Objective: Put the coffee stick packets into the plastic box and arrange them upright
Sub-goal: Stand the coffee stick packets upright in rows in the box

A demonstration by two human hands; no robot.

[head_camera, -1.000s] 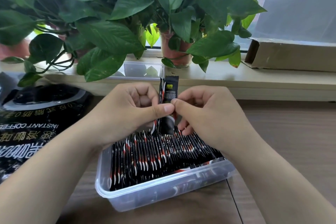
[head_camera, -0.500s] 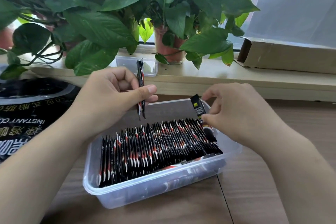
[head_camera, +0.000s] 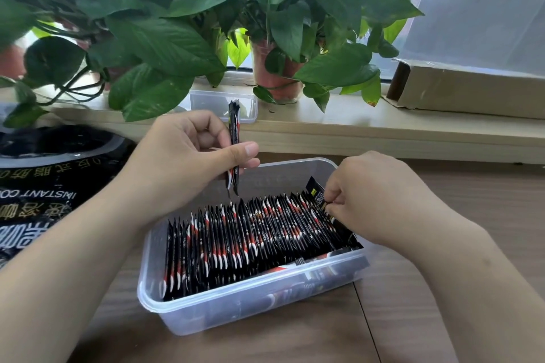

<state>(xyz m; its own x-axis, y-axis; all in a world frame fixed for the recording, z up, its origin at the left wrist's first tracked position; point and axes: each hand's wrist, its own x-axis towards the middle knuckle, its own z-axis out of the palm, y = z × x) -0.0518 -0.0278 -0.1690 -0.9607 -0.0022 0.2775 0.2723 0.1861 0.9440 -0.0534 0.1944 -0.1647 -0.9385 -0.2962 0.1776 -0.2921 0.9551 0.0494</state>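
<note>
A clear plastic box (head_camera: 236,308) sits on the wooden table in front of me. Inside it, several black-and-red coffee stick packets (head_camera: 250,239) stand on edge in a long row. My left hand (head_camera: 182,156) pinches a couple of packets (head_camera: 234,127) upright above the box's far left part. At the right end of the row, my right hand (head_camera: 374,194) pinches one packet (head_camera: 316,196), which leans against the others inside the box.
A large black instant-coffee bag (head_camera: 38,186) lies at the left. On the windowsill behind stand potted plants (head_camera: 274,68), a small clear container (head_camera: 221,103) and a cardboard box (head_camera: 469,88). Bare wooden table (head_camera: 442,318) extends to the right.
My hands parted: the left kept a couple of packets raised over the box, while the right carried one packet down to the right end of the row and pushed it lower.
</note>
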